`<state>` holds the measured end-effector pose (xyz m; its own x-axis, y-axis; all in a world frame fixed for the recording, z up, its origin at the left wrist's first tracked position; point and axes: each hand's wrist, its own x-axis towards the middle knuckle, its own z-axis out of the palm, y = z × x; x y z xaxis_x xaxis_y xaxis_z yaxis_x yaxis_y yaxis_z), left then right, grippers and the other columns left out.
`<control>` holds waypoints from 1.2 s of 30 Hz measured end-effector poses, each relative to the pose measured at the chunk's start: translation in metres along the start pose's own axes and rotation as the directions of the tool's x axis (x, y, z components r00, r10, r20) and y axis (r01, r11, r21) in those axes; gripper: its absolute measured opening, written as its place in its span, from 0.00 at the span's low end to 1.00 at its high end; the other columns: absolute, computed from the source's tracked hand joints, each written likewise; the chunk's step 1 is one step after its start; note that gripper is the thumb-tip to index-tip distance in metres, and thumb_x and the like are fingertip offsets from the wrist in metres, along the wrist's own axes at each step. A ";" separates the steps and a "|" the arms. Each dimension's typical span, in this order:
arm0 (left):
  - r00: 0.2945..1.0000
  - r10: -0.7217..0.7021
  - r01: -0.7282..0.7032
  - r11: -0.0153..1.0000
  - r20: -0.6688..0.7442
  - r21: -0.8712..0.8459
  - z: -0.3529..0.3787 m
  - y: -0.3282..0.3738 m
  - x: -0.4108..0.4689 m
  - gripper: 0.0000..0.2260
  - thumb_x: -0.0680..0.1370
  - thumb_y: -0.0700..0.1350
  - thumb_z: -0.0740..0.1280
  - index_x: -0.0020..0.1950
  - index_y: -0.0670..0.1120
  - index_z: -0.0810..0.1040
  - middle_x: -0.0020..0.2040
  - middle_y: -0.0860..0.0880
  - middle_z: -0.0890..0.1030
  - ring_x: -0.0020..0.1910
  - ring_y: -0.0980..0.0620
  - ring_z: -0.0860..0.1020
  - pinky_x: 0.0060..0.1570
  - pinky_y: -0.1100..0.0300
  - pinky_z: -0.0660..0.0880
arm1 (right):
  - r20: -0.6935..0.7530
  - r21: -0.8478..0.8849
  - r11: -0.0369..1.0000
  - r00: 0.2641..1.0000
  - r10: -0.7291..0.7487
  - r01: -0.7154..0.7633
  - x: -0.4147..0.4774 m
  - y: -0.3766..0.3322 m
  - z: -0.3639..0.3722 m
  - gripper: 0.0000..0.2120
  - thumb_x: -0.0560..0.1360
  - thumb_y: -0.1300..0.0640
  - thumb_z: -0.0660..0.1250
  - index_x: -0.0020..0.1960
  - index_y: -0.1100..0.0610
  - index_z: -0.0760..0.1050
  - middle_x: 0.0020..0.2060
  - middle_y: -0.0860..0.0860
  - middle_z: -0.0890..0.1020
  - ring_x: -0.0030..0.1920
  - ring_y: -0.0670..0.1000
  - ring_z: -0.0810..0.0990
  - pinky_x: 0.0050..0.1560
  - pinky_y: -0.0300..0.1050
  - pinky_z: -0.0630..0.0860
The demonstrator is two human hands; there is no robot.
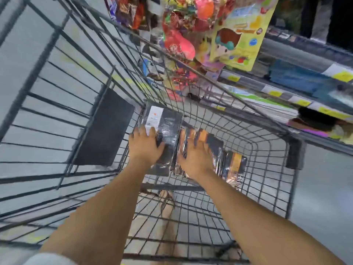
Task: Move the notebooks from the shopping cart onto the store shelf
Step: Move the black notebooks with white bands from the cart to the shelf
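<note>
Though blur hides each grip, left hand (pixel 146 149) and right hand (pixel 197 159) touch notebooks (pixel 169 125).

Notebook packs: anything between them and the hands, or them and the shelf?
Left hand and right hand rest on the notebook packs. The cart's wire side wall stands between them and the store shelf.

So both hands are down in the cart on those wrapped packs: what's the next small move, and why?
Probably grip both packs and lift them out. The left hand lies flat on the dark pack, the right hand, blurred, on the orange-and-black pack; both packs lie low in the cart, and the shelf waits on the right.
</note>
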<state>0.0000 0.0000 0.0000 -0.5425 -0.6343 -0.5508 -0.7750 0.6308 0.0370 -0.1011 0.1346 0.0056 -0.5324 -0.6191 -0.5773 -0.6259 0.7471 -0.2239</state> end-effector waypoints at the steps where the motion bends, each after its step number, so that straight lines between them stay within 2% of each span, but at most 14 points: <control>1: 1.000 0.000 0.000 1.000 0.017 0.010 0.006 -0.004 0.011 0.32 0.79 0.62 0.54 0.77 0.47 0.56 0.78 0.38 0.55 0.75 0.37 0.56 0.71 0.43 0.56 | 0.006 0.023 1.000 1.000 0.009 -0.009 0.013 -0.005 0.007 0.36 0.78 0.41 0.56 0.77 0.58 0.49 0.75 0.64 0.58 0.74 0.65 0.56 0.74 0.61 0.56; 4: 0.999 -0.014 0.014 1.000 0.048 -0.006 0.039 -0.017 0.039 0.33 0.80 0.63 0.50 0.79 0.47 0.49 0.79 0.39 0.50 0.77 0.38 0.52 0.73 0.43 0.53 | -0.053 0.083 0.996 0.998 0.046 -0.042 0.046 -0.017 0.028 0.34 0.78 0.42 0.57 0.76 0.60 0.54 0.75 0.66 0.57 0.75 0.64 0.56 0.75 0.58 0.52; 8: 1.000 -0.006 0.005 0.999 -0.020 -0.036 0.073 -0.028 0.054 0.34 0.79 0.63 0.49 0.79 0.46 0.48 0.79 0.38 0.50 0.76 0.39 0.55 0.73 0.44 0.57 | -0.106 0.340 0.933 0.982 0.159 -0.114 0.074 -0.033 0.059 0.35 0.73 0.48 0.68 0.72 0.65 0.60 0.65 0.66 0.72 0.67 0.65 0.69 0.68 0.58 0.66; 11: 0.997 0.028 -0.034 0.996 -0.073 -0.085 0.084 -0.032 0.052 0.34 0.79 0.63 0.50 0.79 0.45 0.49 0.79 0.38 0.49 0.76 0.40 0.56 0.73 0.44 0.58 | -0.133 0.541 0.822 0.948 0.291 -0.176 0.083 -0.041 0.072 0.34 0.69 0.54 0.75 0.68 0.65 0.65 0.56 0.62 0.80 0.57 0.62 0.78 0.58 0.55 0.75; 13: 0.993 0.043 -0.058 0.989 -0.112 -0.138 0.090 -0.036 0.050 0.34 0.79 0.63 0.52 0.79 0.46 0.50 0.79 0.38 0.50 0.76 0.40 0.56 0.72 0.44 0.57 | -0.127 0.657 0.730 0.926 0.354 -0.189 0.084 -0.044 0.074 0.25 0.67 0.59 0.76 0.61 0.64 0.72 0.50 0.58 0.83 0.51 0.58 0.81 0.53 0.50 0.77; 16: 0.984 0.055 -0.090 0.974 -0.171 -0.207 0.094 -0.040 0.048 0.34 0.78 0.64 0.52 0.79 0.47 0.52 0.79 0.40 0.53 0.77 0.41 0.56 0.72 0.43 0.58 | -0.043 0.799 0.568 0.923 0.383 -0.199 0.081 -0.040 0.071 0.17 0.68 0.61 0.75 0.55 0.61 0.76 0.42 0.48 0.81 0.42 0.48 0.80 0.46 0.39 0.76; 18: 0.983 0.070 -0.110 0.966 -0.169 -0.236 0.095 -0.040 0.048 0.34 0.78 0.65 0.48 0.79 0.49 0.51 0.79 0.44 0.54 0.77 0.43 0.54 0.73 0.43 0.56 | -0.008 0.825 0.526 0.927 0.376 -0.206 0.079 -0.031 0.071 0.16 0.69 0.62 0.74 0.54 0.61 0.74 0.41 0.49 0.81 0.41 0.48 0.81 0.42 0.34 0.76; 19: 0.985 0.070 -0.109 0.961 -0.157 -0.254 0.097 -0.039 0.048 0.33 0.79 0.65 0.46 0.79 0.49 0.50 0.79 0.46 0.53 0.78 0.44 0.53 0.74 0.44 0.55 | 0.010 0.835 0.505 0.924 0.383 -0.219 0.078 -0.026 0.071 0.16 0.70 0.63 0.74 0.54 0.62 0.73 0.42 0.53 0.82 0.43 0.51 0.82 0.43 0.36 0.77; 21: 0.991 0.022 -0.062 0.950 -0.132 -0.305 0.100 -0.035 0.047 0.32 0.80 0.63 0.42 0.79 0.48 0.48 0.80 0.47 0.52 0.78 0.45 0.51 0.75 0.44 0.53 | 0.052 0.857 0.450 0.911 0.409 -0.251 0.072 -0.016 0.069 0.16 0.70 0.64 0.73 0.53 0.61 0.70 0.46 0.61 0.82 0.46 0.57 0.82 0.48 0.49 0.79; 23: 0.993 -0.073 0.037 0.941 -0.095 -0.337 0.105 -0.029 0.046 0.31 0.80 0.61 0.40 0.79 0.46 0.45 0.80 0.46 0.49 0.78 0.44 0.50 0.75 0.44 0.52 | 0.051 0.859 0.443 0.905 0.423 -0.256 0.066 -0.005 0.065 0.17 0.71 0.65 0.72 0.56 0.61 0.69 0.47 0.58 0.83 0.46 0.55 0.83 0.49 0.51 0.80; 27: 0.983 -0.184 0.166 0.904 -0.008 -0.395 0.108 -0.015 0.045 0.30 0.81 0.58 0.41 0.79 0.45 0.43 0.80 0.47 0.43 0.78 0.43 0.46 0.75 0.46 0.48 | -0.007 0.823 0.520 0.912 0.409 -0.227 0.056 0.008 0.053 0.18 0.72 0.63 0.72 0.56 0.60 0.68 0.43 0.57 0.81 0.40 0.52 0.82 0.37 0.39 0.77; 30: 0.958 -0.288 0.250 0.851 -0.012 -0.462 0.103 -0.009 0.046 0.26 0.83 0.51 0.50 0.79 0.43 0.48 0.80 0.43 0.49 0.78 0.42 0.51 0.74 0.43 0.55 | -0.061 0.804 0.561 0.911 0.408 -0.198 0.051 0.013 0.045 0.20 0.72 0.62 0.72 0.59 0.61 0.68 0.44 0.55 0.82 0.38 0.48 0.81 0.30 0.32 0.72; 34: 0.936 -0.351 0.295 0.804 -0.012 -0.516 0.097 -0.006 0.047 0.29 0.80 0.44 0.60 0.78 0.46 0.53 0.77 0.40 0.58 0.75 0.39 0.57 0.71 0.41 0.60 | -0.109 0.802 0.575 0.907 0.406 -0.161 0.045 0.020 0.037 0.17 0.72 0.64 0.72 0.54 0.56 0.67 0.45 0.55 0.80 0.42 0.54 0.81 0.35 0.36 0.74; 36: 0.934 -0.354 0.269 0.795 -0.055 -0.543 0.094 -0.006 0.046 0.29 0.77 0.41 0.64 0.77 0.46 0.57 0.74 0.39 0.63 0.72 0.38 0.62 0.68 0.39 0.65 | -0.105 0.804 0.571 0.906 0.411 -0.166 0.043 0.022 0.037 0.18 0.72 0.64 0.72 0.56 0.55 0.67 0.47 0.55 0.80 0.44 0.55 0.81 0.38 0.41 0.76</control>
<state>0.0097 0.0091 -0.1037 -0.2502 -0.8401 -0.4812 -0.9384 0.0881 0.3341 -0.1171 0.1336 -0.0531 -0.7989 -0.2794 -0.5325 0.1893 0.7237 -0.6637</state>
